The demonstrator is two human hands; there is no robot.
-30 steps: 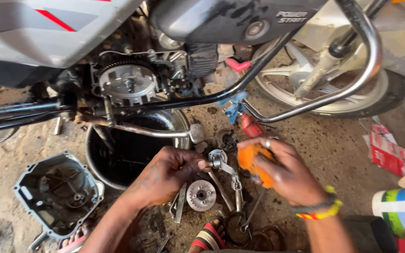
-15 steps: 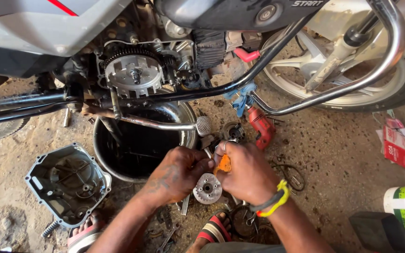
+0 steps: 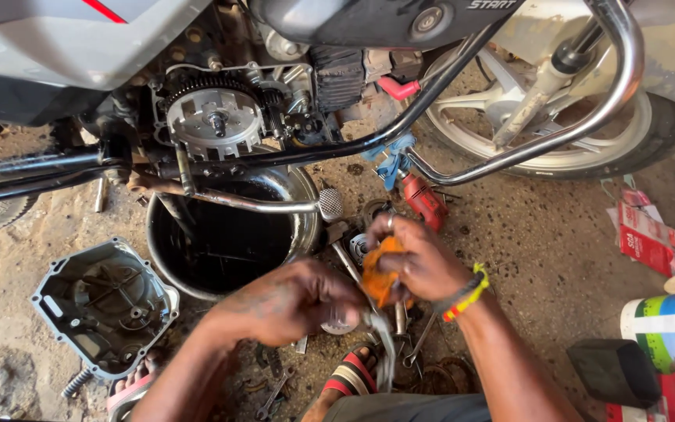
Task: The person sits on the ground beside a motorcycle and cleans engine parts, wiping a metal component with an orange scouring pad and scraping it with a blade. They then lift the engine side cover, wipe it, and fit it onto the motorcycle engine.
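My right hand (image 3: 423, 262), with a yellow and red wristband, is closed on an orange cloth (image 3: 376, 277). My left hand (image 3: 291, 301) meets it from the left, its fingers shut around a small metal part that the cloth presses against. The part itself is mostly hidden. A round silver disc (image 3: 340, 323) lies on the ground just under my left fingers. A blurred strip of metal (image 3: 384, 352) hangs below the two hands. Both hands hover over loose wrenches (image 3: 408, 355) on the dirt floor.
The motorcycle's exposed clutch (image 3: 216, 121) is above a black oil pan (image 3: 224, 238). The removed engine cover (image 3: 103, 301) lies at the left. A chrome guard bar (image 3: 587, 125), the front wheel (image 3: 666, 137), a red tool (image 3: 423, 199), red packets (image 3: 650, 234) and a white and green container (image 3: 673, 324) are at the right. My sandalled foot (image 3: 349, 375) is below.
My right hand has brought the orange cloth leftward against my left hand. My left hand has closed and shifted over the round disc. The view has tilted slightly.
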